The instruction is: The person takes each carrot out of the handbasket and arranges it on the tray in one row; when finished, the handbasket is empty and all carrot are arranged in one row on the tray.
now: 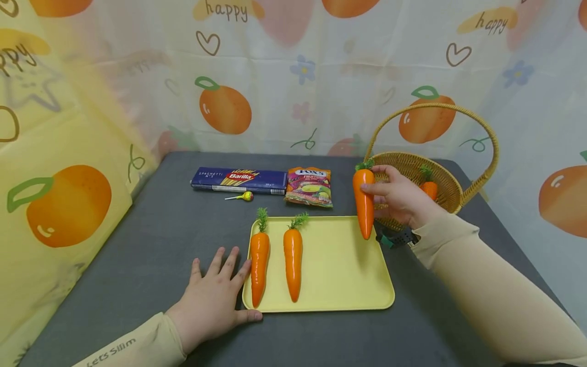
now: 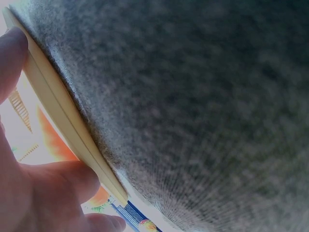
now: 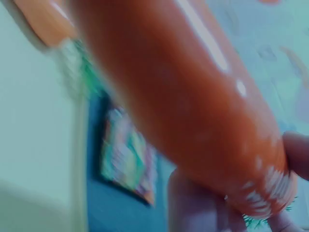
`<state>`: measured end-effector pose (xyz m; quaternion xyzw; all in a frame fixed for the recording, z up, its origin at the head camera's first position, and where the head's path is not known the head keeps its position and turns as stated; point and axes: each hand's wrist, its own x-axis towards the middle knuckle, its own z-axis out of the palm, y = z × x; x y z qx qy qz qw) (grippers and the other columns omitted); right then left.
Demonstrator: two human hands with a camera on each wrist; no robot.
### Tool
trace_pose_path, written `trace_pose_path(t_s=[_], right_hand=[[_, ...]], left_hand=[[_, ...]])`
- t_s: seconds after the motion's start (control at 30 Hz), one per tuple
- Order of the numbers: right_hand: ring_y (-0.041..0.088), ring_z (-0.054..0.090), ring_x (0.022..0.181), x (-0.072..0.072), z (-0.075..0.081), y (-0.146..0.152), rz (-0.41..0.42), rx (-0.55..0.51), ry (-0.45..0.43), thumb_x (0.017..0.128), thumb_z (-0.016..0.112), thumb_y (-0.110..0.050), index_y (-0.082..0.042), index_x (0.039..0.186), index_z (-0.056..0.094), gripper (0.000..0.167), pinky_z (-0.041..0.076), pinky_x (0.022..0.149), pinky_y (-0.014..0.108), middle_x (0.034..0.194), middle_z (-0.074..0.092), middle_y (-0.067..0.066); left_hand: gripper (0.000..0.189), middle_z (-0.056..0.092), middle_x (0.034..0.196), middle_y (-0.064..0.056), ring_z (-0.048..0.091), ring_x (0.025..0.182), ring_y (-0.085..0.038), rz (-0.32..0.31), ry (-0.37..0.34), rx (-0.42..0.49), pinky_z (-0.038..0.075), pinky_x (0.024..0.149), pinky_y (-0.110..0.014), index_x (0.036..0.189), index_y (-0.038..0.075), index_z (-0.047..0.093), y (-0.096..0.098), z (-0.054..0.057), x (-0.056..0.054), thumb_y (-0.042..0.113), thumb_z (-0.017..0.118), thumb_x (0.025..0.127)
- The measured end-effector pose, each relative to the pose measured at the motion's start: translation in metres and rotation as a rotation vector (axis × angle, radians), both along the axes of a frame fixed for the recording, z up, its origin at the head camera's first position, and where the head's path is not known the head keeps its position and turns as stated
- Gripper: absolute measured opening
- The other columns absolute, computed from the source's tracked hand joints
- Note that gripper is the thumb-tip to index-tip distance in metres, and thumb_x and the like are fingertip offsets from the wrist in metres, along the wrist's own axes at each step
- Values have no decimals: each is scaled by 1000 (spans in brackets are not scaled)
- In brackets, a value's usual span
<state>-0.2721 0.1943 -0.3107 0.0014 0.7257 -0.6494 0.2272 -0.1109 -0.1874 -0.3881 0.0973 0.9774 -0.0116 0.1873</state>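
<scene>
My right hand (image 1: 399, 196) pinches a toy carrot (image 1: 365, 204) near its green top, tip pointing down, above the right end of a yellow tray (image 1: 339, 265). In the right wrist view this carrot (image 3: 188, 96) fills the middle, with fingertips at its top end. Two more carrots, a left one (image 1: 259, 267) and a second one (image 1: 293, 265), lie side by side on the tray's left half. My left hand (image 1: 213, 300) spreads its fingers at the tray's left edge; the left wrist view shows fingers against the tray rim (image 2: 63, 111).
A wicker basket (image 1: 451, 193) with a tall handle stands at the right, with another carrot (image 1: 429, 189) inside. Behind the tray lie a blue spaghetti pack (image 1: 206, 178), a candy bag (image 1: 309, 187) and a lollipop (image 1: 247, 196). A printed curtain (image 1: 275, 61) hangs behind the grey table (image 1: 137, 255).
</scene>
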Motion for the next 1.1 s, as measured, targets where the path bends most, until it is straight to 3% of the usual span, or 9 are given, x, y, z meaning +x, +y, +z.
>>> trace_pose_path(t_s=[0.13,0.27,0.43,0.63,0.97,1.1], right_hand=[[25,68,112,15,-12,-19,40,-11,-3,116,57,-13,-15,170,11,71,66,89,43,159,41,25],[32,65,114,27,-27,-34,78,22,-18,114,60,-12,-15,172,14,73,66,89,45,158,42,27],[32,66,108,42,-46,-52,80,52,-52,112,67,-14,-14,169,21,74,67,85,46,151,48,26],[28,67,95,55,-68,-65,63,113,-89,108,72,-13,-13,162,30,68,64,72,39,131,54,21],[31,66,89,66,-83,-81,38,223,-86,102,80,-12,-14,153,37,67,67,69,43,118,52,20],[28,66,84,68,-84,-85,31,290,-49,101,82,-13,-14,150,41,64,64,64,37,106,54,16]], left_hand=[[122,21,184,-19,17,168,-54,3,-6,-4,11,118,-93,173,21,42,0,0,-1,99,61,80],[122,22,184,-19,18,168,-54,-3,1,-10,12,118,-93,173,21,42,0,0,-1,99,61,80],[122,22,183,-20,18,168,-54,-10,12,-9,12,118,-93,172,20,42,0,0,0,98,61,81],[121,22,183,-20,18,168,-54,-9,13,-6,12,118,-93,172,20,43,1,1,0,97,62,81],[122,22,183,-20,18,168,-54,-15,12,-11,13,118,-93,173,20,41,0,1,0,98,61,82],[121,22,183,-20,18,167,-55,-14,11,-8,13,118,-93,173,19,41,1,1,0,97,62,82]])
